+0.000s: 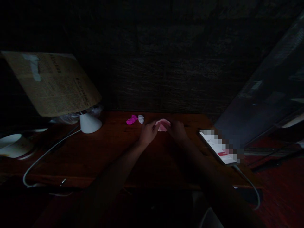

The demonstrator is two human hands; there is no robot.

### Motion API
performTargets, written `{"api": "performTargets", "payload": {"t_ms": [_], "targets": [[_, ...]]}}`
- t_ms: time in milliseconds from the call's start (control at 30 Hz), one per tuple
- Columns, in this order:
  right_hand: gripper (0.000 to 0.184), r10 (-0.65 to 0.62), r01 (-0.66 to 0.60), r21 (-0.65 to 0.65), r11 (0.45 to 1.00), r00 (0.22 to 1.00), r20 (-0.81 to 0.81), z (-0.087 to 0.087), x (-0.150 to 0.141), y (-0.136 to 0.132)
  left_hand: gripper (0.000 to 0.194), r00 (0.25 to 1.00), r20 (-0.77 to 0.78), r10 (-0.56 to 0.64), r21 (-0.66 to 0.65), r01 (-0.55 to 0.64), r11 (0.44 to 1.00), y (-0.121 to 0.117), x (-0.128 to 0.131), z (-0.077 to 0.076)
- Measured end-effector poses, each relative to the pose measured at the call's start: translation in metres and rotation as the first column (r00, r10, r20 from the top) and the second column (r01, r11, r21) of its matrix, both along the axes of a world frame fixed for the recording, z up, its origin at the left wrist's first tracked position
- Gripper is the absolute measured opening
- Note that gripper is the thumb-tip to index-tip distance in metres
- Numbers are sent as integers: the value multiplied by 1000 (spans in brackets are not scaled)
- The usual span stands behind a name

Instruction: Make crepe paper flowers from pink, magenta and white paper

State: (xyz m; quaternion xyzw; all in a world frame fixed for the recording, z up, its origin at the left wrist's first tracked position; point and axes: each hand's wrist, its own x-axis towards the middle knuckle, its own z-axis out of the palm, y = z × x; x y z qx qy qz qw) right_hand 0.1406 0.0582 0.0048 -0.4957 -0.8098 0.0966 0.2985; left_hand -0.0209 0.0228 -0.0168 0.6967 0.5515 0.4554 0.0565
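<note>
By the left hand [147, 131] and right hand [178, 129], both partly curled, a pink piece [162, 124] is held over the table [114, 142], a white lump [141, 119] and magenta lump [132, 119] being seen toward nine o'clock, a phone [215, 144] toward four.

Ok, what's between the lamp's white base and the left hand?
In the head view: a bright pink crumpled piece and a white crumpled piece beside it, on the wooden table, nearer the left hand than the base.
</note>
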Motion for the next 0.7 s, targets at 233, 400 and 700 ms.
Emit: {"api": "performTargets", "payload": {"t_ms": [233, 400, 700], "targets": [[32, -22, 23, -13, 1000, 994, 108, 5, 0, -1, 26, 999, 22, -47, 17, 47, 999, 0, 0, 2], [35, -91, 92, 1, 996, 981, 172, 9, -6, -8, 24, 1000, -15, 28, 28, -27, 999, -3, 1, 4], [31, 29, -23, -43, 999, 990, 140, -1, -4, -3, 19, 986, 158, -56, -46, 64, 997, 4, 1, -2]]}}
